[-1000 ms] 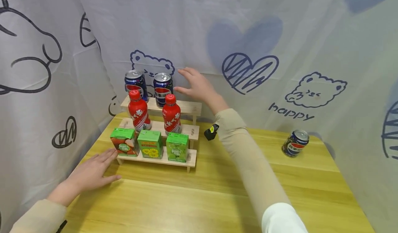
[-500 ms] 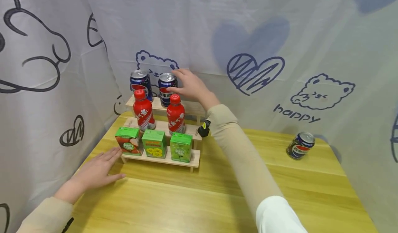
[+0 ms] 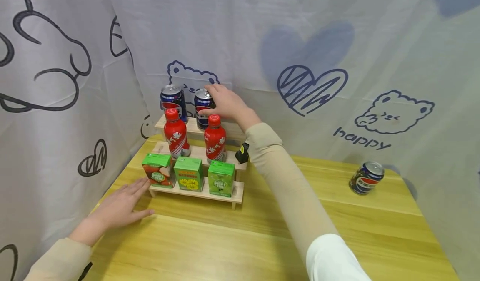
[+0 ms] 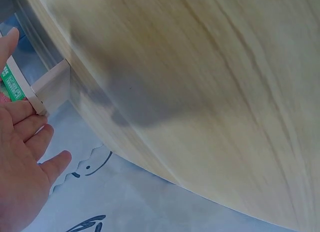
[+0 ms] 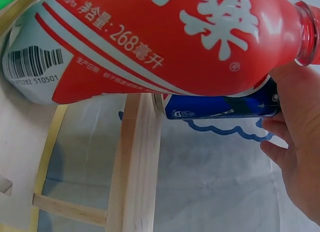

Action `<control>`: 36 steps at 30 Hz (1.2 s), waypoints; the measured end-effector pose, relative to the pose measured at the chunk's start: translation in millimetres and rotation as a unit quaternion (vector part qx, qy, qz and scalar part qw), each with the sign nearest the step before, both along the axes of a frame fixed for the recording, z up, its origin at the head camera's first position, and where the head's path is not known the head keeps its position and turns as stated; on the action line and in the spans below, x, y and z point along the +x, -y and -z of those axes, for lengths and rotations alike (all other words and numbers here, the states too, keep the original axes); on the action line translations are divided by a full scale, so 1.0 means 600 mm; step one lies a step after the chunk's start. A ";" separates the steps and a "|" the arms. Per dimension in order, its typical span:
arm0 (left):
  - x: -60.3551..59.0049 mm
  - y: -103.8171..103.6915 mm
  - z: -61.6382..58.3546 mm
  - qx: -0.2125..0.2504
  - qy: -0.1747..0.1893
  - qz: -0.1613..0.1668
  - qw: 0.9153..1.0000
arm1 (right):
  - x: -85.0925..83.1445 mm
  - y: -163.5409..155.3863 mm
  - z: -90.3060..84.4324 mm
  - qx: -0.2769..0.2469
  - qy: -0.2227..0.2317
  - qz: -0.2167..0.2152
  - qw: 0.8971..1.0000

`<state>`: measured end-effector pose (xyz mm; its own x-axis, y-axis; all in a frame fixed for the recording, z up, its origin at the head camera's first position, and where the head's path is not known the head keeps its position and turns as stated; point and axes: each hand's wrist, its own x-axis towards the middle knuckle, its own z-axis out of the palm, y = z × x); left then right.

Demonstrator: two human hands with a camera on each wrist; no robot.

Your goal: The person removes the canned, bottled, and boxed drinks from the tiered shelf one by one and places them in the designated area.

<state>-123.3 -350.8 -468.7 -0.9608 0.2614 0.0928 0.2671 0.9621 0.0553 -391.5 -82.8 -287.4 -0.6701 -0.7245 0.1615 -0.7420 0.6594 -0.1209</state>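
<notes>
At the top step of a three-step wooden rack (image 3: 237,192), my right hand (image 3: 228,105) grips the right-hand dark blue soda can (image 3: 201,113), thumb in front. The can still stands on the step. A red bottle (image 5: 165,47) hides much of that can in the right wrist view. My left hand (image 3: 119,206) has its fingers extended against the rack's left end, beside the red-and-green juice box (image 3: 159,172). In the left wrist view, fingertips of the left hand (image 4: 20,152) touch the edge of the bottom step.
Another soda can (image 3: 172,100) stands on the top step. A second red bottle (image 3: 175,135) shares the middle step, and two green juice boxes (image 3: 189,175) stand on the bottom one. A separate can (image 3: 366,178) is at the table's right. Printed white cloth (image 3: 255,43) hangs behind.
My right hand has moved left to the top-step can and closed its fingers and thumb around it. The left hand stays at the rack's end. The head view has shifted slightly.
</notes>
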 end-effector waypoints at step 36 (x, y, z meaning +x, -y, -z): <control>-0.001 -0.001 -0.002 0.004 0.015 -0.008 1.000 | 0.022 -0.067 0.013 -0.050 -0.082 0.014 0.995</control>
<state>-123.7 -350.1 -467.8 -0.9672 0.2451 0.0662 0.2495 0.9658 0.0700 -378.3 -42.8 -295.1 -0.6482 -0.6812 0.3402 -0.7392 0.6703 -0.0662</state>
